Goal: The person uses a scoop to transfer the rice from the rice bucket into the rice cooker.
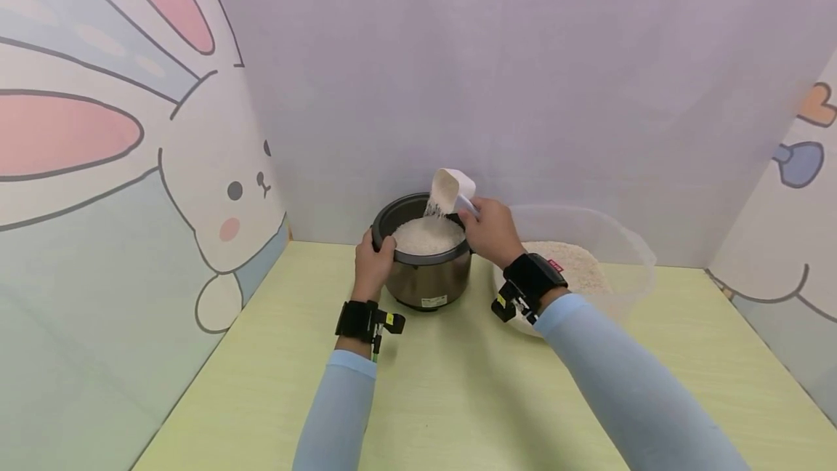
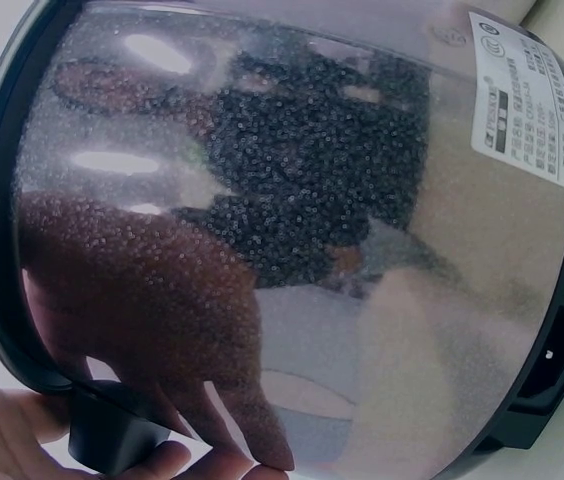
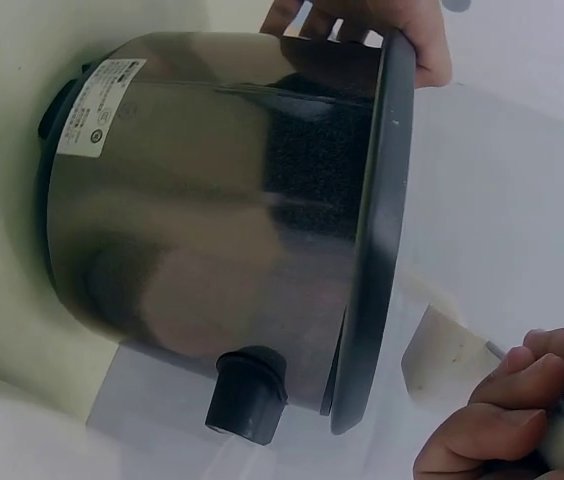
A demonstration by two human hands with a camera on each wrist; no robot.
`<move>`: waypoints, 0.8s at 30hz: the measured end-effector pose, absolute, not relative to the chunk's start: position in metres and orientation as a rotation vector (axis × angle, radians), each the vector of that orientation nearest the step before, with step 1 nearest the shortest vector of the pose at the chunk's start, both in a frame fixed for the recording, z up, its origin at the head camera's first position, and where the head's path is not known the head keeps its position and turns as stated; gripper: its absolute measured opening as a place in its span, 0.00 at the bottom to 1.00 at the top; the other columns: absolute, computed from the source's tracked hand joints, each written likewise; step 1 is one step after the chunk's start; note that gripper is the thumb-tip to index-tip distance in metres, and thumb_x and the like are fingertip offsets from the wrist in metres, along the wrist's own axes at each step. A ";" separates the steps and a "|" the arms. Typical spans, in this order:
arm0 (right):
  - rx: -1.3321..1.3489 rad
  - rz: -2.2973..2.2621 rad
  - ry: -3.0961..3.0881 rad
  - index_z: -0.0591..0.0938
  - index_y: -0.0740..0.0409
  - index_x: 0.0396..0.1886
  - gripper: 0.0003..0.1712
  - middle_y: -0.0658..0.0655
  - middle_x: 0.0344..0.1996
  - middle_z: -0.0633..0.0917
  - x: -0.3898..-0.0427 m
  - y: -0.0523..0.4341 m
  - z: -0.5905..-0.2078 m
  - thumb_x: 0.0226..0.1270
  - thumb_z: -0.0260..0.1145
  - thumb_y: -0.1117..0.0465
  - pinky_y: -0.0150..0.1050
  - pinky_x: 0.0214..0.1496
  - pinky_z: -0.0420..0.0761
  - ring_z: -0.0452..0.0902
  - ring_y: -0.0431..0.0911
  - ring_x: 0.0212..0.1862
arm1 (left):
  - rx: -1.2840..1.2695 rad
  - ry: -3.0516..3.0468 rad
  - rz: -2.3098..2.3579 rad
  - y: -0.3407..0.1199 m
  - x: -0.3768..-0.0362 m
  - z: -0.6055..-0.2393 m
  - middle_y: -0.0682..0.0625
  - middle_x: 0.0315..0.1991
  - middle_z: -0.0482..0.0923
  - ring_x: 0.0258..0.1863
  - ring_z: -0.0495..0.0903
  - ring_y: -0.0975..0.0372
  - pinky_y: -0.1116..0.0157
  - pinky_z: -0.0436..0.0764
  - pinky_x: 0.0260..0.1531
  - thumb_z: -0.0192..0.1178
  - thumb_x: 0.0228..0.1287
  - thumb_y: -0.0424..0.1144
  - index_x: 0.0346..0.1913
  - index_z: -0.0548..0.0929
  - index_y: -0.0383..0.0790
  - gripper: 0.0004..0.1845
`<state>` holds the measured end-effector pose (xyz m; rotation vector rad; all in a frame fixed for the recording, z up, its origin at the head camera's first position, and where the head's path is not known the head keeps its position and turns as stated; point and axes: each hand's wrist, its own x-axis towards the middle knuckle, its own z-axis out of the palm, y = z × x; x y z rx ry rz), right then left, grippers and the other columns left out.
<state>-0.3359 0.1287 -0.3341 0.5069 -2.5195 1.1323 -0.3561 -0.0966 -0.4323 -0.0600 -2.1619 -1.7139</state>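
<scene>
A dark, glossy rice cooker (image 1: 428, 283) stands lidless on the table, with white rice (image 1: 426, 237) heaped inside. My left hand (image 1: 373, 265) grips it at the left, thumb over the rim; in the left wrist view its fingers lie around the black side handle (image 2: 112, 428). Above the cooker's right rim, my right hand (image 1: 492, 233) holds a white measuring scoop (image 1: 466, 184) by its handle. The scoop is tilted to the left, and grains fall from its mouth into the cooker. The right wrist view shows the scoop (image 3: 440, 355) beyond the rim, fingers (image 3: 502, 430) curled around its handle.
Right of the cooker stands a translucent tub (image 1: 644, 256) holding a large amount of rice (image 1: 578, 267), partly behind my right wrist. A pale wall curtain (image 1: 366, 93) hangs close behind both. A rabbit-printed panel (image 1: 216, 187) flanks the yellow-green table (image 1: 418, 398) at left.
</scene>
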 end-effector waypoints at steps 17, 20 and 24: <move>0.593 0.868 -2.518 0.79 0.67 0.42 0.09 0.65 0.32 0.83 -0.334 0.130 -0.342 0.79 0.57 0.64 0.48 0.34 0.75 0.76 0.54 0.29 | -0.037 -2.169 -1.723 -0.097 -0.353 -0.430 0.48 0.32 0.63 0.30 0.64 0.57 0.60 0.64 0.33 0.51 0.73 0.44 0.60 0.73 0.31 0.22; 0.602 0.835 -2.535 0.79 0.68 0.46 0.09 0.65 0.33 0.84 -0.334 0.130 -0.344 0.79 0.57 0.64 0.48 0.33 0.75 0.77 0.54 0.29 | -0.029 -2.171 -1.720 -0.097 -0.354 -0.430 0.48 0.34 0.64 0.32 0.64 0.57 0.60 0.64 0.34 0.51 0.72 0.44 0.60 0.73 0.32 0.22; 0.594 0.782 -2.569 0.78 0.68 0.50 0.11 0.65 0.36 0.85 -0.334 0.133 -0.348 0.79 0.58 0.63 0.48 0.33 0.76 0.78 0.54 0.30 | -0.027 -2.175 -1.720 -0.097 -0.355 -0.431 0.48 0.34 0.64 0.31 0.65 0.58 0.60 0.64 0.33 0.51 0.72 0.43 0.62 0.73 0.32 0.22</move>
